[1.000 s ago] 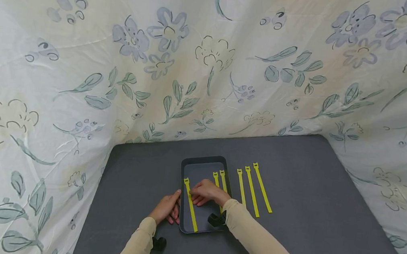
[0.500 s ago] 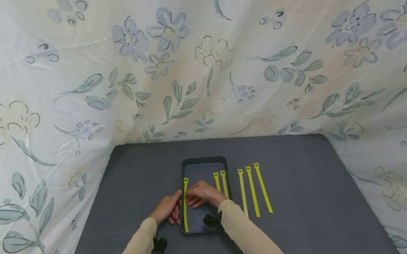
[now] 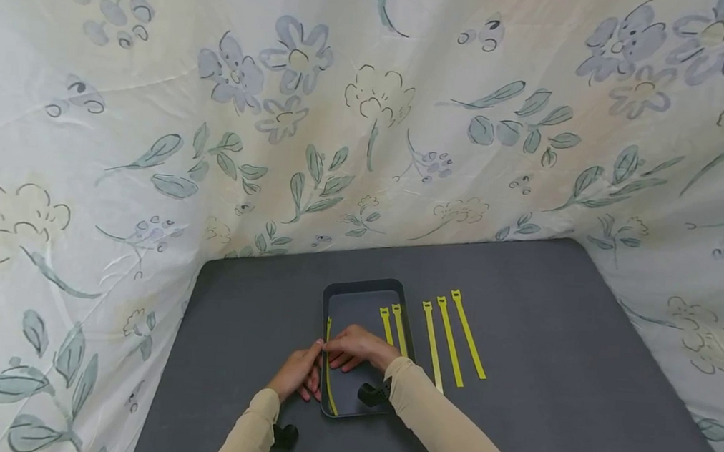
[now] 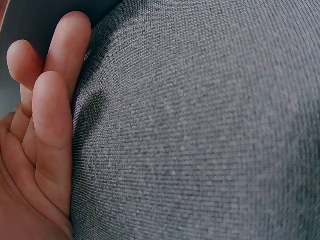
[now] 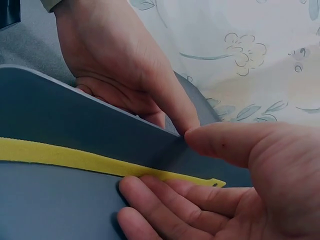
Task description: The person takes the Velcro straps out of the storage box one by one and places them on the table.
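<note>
A yellow hook-and-loop cable tie lies along the left inner wall of a dark shallow tray. Inside the tray, my right hand touches the cable tie with its fingertips near the slotted head. Its thumb reaches the tray rim, right at the left thumb's tip. My left hand is outside that wall, thumb at the rim, with its other fingers loosely bent low beside the tray. Two more yellow cable ties lie at the tray's right side, their lower ends hidden by the right arm.
Three yellow cable ties lie side by side on the dark table, right of the tray. Floral fabric hangs behind the table and along its sides. Both wrists carry black camera mounts.
My right hand has moved left, pushing the cable tie from the tray floor up against the left wall, where it now looks edge-on. The left hand has stayed in place.
</note>
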`<state>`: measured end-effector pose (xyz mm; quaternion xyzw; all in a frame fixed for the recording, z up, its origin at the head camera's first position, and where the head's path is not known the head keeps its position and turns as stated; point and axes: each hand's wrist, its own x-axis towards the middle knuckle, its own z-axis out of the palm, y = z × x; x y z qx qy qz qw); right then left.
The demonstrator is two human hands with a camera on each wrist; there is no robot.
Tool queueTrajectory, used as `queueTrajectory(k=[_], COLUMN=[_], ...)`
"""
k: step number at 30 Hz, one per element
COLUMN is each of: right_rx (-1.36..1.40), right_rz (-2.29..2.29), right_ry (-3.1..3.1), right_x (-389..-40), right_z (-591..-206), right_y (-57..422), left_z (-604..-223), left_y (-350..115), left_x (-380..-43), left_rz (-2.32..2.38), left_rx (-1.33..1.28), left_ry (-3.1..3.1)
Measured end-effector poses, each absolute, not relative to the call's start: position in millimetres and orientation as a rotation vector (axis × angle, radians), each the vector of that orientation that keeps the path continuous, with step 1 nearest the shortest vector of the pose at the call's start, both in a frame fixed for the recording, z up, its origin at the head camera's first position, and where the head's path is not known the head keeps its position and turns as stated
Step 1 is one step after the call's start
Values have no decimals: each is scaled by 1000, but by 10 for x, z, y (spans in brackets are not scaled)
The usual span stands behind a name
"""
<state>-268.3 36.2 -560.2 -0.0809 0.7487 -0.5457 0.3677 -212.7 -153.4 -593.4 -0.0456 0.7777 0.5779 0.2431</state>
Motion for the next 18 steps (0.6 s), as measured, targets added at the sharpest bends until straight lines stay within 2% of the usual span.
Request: queueTrajectory(k=[18], right_rx=[-183], right_rz=[-1441], right_ry=[1891], right_x=[-2668], right_z=[-5607], right_y=[368], left_z=[-5945], left_y=[-1539], left_x=[-2131], left_rz=[1591], left_rx=[-107], left_ry=[2118])
